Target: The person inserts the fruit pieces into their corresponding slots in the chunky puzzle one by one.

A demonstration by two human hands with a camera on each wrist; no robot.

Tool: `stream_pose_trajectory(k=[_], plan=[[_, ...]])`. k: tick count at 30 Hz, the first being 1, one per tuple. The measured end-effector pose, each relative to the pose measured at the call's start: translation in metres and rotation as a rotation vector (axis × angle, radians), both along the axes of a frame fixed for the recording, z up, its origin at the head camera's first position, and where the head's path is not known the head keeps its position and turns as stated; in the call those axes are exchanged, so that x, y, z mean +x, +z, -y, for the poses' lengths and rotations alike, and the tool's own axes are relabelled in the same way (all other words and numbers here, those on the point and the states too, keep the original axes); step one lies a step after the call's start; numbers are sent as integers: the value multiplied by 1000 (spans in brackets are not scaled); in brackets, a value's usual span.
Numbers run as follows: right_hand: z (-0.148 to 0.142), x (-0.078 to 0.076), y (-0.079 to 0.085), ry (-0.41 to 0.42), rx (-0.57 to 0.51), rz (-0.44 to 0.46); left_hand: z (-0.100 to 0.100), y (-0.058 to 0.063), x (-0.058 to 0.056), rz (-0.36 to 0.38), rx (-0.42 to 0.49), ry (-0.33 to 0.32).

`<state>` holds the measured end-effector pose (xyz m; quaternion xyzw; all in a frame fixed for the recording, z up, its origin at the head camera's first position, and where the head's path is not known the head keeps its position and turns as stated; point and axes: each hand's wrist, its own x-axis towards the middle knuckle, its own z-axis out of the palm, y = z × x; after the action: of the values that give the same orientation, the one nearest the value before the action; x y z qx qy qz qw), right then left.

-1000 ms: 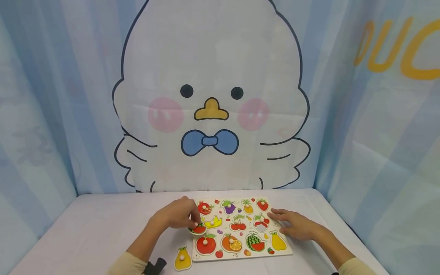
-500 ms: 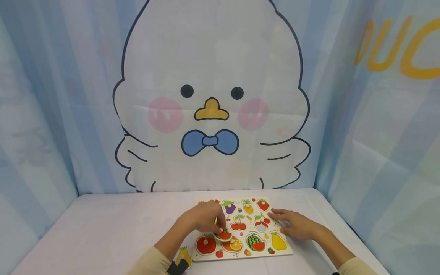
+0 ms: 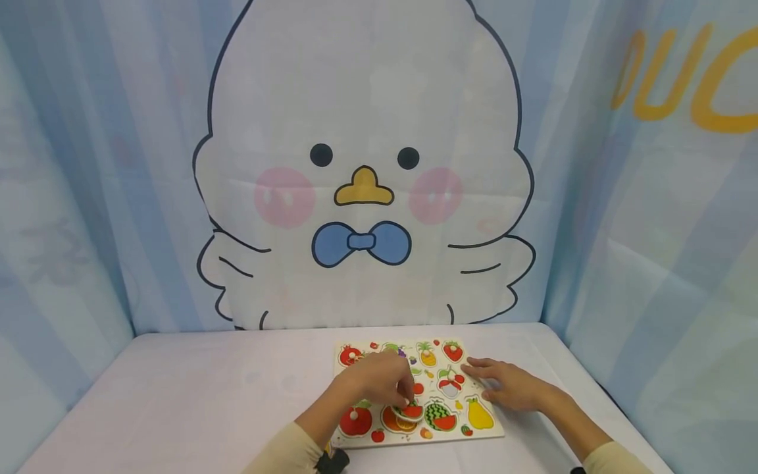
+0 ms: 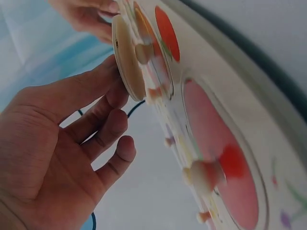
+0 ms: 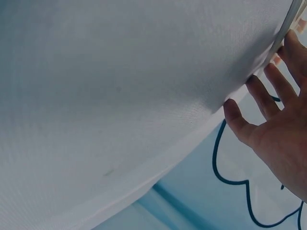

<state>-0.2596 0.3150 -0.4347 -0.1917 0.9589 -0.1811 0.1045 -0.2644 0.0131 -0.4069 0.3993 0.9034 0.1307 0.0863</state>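
My left hand (image 3: 381,380) pinches a watermelon puzzle piece (image 3: 410,413) above the white fruit puzzle board (image 3: 408,439), overlapping the orange piece (image 3: 395,424). Its bare wooden back (image 4: 125,62) faces me in the left wrist view, tilted at the left fingertips. To the right on the board lies a watermelon picture (image 3: 439,417) with no knob showing, beside a similar yellow pear picture (image 3: 480,416). My right hand (image 3: 515,387) rests at the board's right edge, fingers extended and touching it. Those fingers (image 5: 263,99) appear loosely spread in the right wrist view.
Knobbed pieces such as the tomato-like red fruit (image 3: 355,421), pineapple (image 3: 426,355) and strawberry (image 3: 453,352) sit in the board. A loose pear piece is mostly hidden behind my left wrist. The white table (image 3: 207,395) meets a duck-printed curtain (image 3: 367,289).
My left hand has carried the watermelon piece rightward, from the board's left edge over the orange piece to beside the watermelon picture. My right hand has stayed at the board's right edge.
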Motion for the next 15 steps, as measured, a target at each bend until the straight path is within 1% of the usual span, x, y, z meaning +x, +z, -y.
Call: stream_pose_trajectory(k=[6, 15], plan=[[0, 0, 1, 7, -8, -2, -17, -5, 1, -57, -21, -38], [0, -1, 0, 2, -14, 3, -40, -6, 6, -92, -56, -70]])
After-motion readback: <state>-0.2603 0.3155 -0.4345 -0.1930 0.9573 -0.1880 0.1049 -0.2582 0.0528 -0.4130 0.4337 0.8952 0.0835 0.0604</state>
